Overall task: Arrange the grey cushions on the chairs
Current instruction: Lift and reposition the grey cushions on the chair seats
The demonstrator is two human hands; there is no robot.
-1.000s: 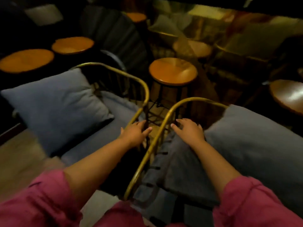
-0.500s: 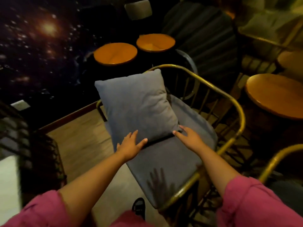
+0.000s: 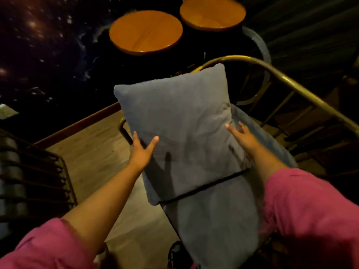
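- I see 1 grey cushion (image 3: 178, 131) propped up on the chair (image 3: 303, 88), its upper edge leaning toward the brass-coloured rail, its lower edge resting on the grey seat pad (image 3: 217, 220).
- My left hand (image 3: 140, 152) sits at the cushion's left edge: thumb lies on the front face, fingers spread and reaching round the side. It looks like a loose hold, not a firm clamp; whether the fingers press the back I cannot tell.
- My right hand (image 3: 242, 135) is at the cushion's right edge, fingers apart and extended, fingertips touching or just beside the fabric. Nothing closed on it.
- The cushion lies between both hands, its bulk above and ahead of them.
- Pink sleeves (image 3: 310, 216) cover both upper arms.
- 2 round wooden stools (image 3: 145, 32) stand behind the chair, well apart from the cushion.
- Wooden floor (image 3: 93, 152) to the left.
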